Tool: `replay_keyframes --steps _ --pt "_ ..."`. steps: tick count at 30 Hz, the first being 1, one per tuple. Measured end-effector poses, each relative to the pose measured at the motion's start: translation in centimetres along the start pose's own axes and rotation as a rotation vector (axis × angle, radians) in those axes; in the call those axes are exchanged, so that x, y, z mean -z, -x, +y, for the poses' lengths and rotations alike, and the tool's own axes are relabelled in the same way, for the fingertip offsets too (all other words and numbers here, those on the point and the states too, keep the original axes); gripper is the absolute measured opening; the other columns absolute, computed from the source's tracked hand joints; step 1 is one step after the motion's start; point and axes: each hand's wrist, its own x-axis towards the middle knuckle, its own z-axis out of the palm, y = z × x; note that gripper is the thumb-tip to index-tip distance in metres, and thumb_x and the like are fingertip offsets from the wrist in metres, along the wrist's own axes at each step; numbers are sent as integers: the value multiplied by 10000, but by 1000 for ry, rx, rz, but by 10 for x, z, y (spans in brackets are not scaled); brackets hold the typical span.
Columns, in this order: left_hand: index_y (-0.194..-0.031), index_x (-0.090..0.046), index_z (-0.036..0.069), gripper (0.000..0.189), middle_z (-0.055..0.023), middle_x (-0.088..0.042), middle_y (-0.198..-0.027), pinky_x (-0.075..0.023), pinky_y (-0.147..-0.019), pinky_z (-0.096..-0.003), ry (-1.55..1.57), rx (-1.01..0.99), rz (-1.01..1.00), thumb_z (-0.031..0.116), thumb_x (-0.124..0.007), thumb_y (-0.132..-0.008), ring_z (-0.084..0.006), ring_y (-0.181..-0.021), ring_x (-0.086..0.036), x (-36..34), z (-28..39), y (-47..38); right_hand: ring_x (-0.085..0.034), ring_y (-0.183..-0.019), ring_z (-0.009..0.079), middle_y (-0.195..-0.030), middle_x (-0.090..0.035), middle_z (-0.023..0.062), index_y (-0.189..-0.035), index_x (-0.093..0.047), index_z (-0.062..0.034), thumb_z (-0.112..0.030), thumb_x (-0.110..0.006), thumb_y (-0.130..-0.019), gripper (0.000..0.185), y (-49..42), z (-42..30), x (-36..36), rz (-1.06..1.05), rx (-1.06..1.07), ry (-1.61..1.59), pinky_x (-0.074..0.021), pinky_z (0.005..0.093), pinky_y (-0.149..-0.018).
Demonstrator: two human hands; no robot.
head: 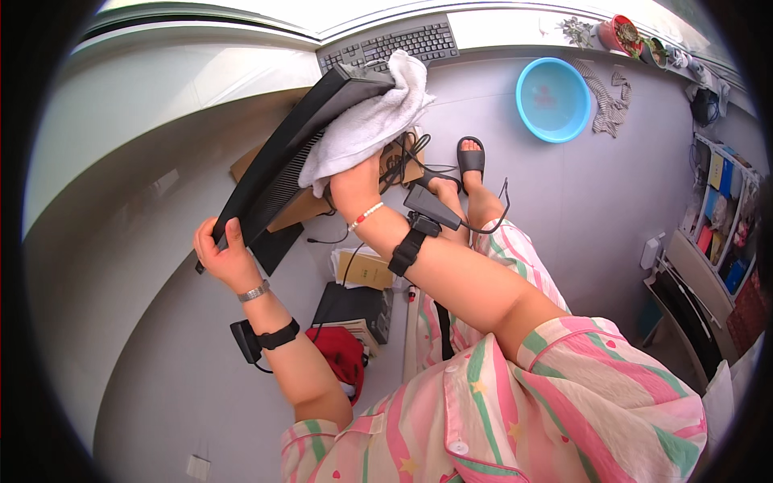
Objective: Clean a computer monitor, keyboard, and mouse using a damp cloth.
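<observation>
A black computer monitor (284,151) is tilted in front of me, its vented back facing my right side. My left hand (226,253) grips the monitor's lower edge, thumb on the back. Against the monitor's back, my right hand (356,184) presses a white towel (371,130), which covers part of the casing and wraps over its upper corner. The fingers of that hand are largely hidden under the cloth. Behind the monitor's top, a dark keyboard (410,45) lies on the white windowsill (501,30).
A blue basin (552,99) of water stands on the floor beside a striped cloth (607,99). Black cables (410,160) lie over a cardboard box (386,175). Books (365,268) and a red bag (338,356) are below my arms. Potted plants (622,36) line the sill; a shelf (724,205) stands right.
</observation>
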Motion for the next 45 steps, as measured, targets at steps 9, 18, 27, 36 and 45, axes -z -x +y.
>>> replay_keyframes --steps 9,18,27,36,45 --pt "-938 -633 55 422 -42 -654 -978 -448 -875 -379 -63 -102 12 434 -785 -831 -247 -935 -582 -12 18 -10 -515 -1161 152 -1345 -468 68 -1481 -245 -95 -280 -580 -1017 602 -1 33 -85 394 -307 -880 -479 287 -930" --pt "-997 -649 35 374 -71 -643 -961 -455 -886 -381 22 -103 -158 388 -726 -905 -256 -927 -595 -6 19 8 -561 -1170 302 -1282 -566 173 -1299 -488 27 -375 -454 -1037 481 100 -6 -113 145 -500 -779 -437 404 -1009" --pt "-1255 -636 6 456 -76 -571 -1123 -434 -926 -336 223 -122 -419 390 -514 -1041 -209 -1019 -548 12 -7 17 -402 -1311 436 -1414 -437 285 -1331 -477 54 -353 -312 -1052 520 -5 57 -54 643 -2 -430 -282 405 -1141" --pt "-1321 -578 -61 697 -168 -585 -1267 -372 -1064 -369 340 -178 -418 505 -251 -1079 -290 -1212 -536 28 -22 21 -403 -1243 510 -1299 -422 373 -1276 -485 89 -254 -488 -953 471 131 -15 -147 184 -140 -322 -336 479 -1083" --pt "-1453 -401 -50 811 -227 -515 -1394 -381 -1087 -398 780 -125 -511 622 -224 -1034 -307 -1259 -535 24 -39 15 -455 -1214 455 -1296 -489 251 -1274 -578 -30 -266 -835 -669 698 102 -52 -37 163 700 273 -357 544 -1067"
